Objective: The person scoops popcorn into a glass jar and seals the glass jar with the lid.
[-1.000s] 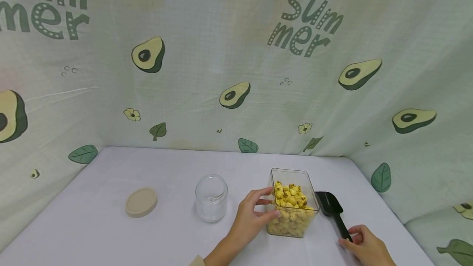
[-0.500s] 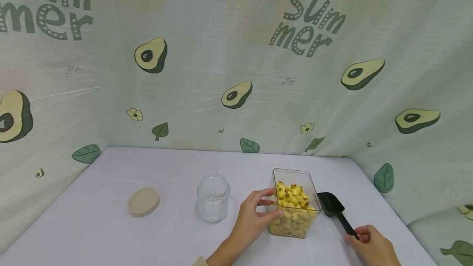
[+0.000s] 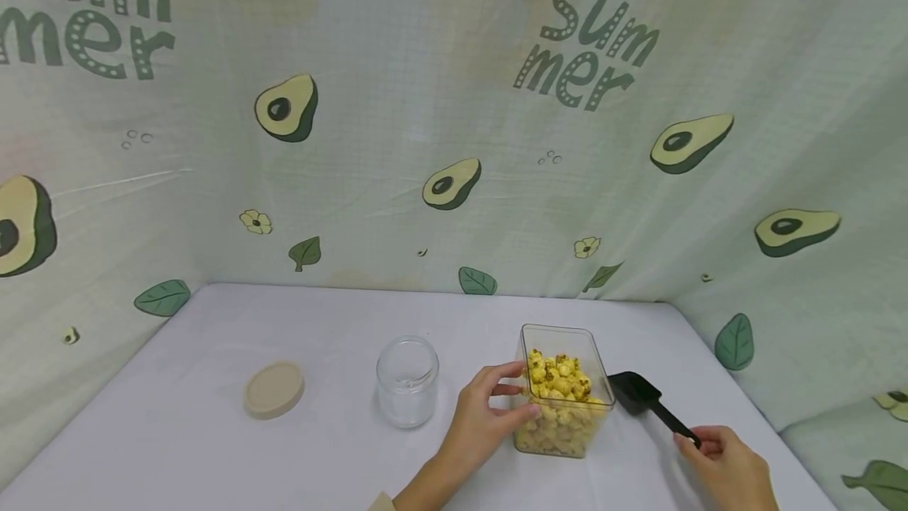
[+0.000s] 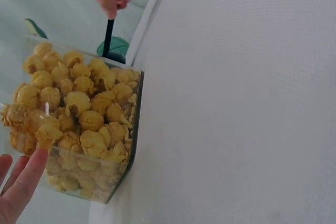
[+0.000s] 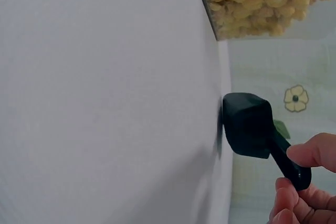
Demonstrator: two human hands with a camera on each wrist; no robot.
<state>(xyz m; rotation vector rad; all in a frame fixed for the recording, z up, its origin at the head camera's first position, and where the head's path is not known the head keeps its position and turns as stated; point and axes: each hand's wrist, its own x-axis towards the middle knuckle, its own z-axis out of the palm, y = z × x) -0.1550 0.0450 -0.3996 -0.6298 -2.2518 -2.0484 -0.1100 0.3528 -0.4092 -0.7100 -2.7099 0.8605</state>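
Note:
A clear, square-topped plastic container [image 3: 596,349] stands on the table, well filled with yellow popcorn [image 4: 92,98]. My left hand [image 3: 482,416] touches its left side with spread fingers, the thumb near the front corner. In the head view my right hand [image 3: 731,464] is right of the container, pinching the handle end of a black scoop [image 5: 248,125] between thumb and fingers. The scoop's head [image 3: 634,391] is low by the container's right wall, while its handle slopes up to the hand. In the left wrist view, the container hides most of the scoop.
Left of the container stands a clear round jar [image 3: 407,385] without a lid. Farther left a flat beige round lid [image 3: 274,390] lies on the white tabletop [image 3: 319,464]. A printed cloth [image 3: 369,101] hangs behind and beside the table.
My right hand has moved right and slightly up, raising the scoop's handle and swinging its end right. The left hand and the container have stayed in place.

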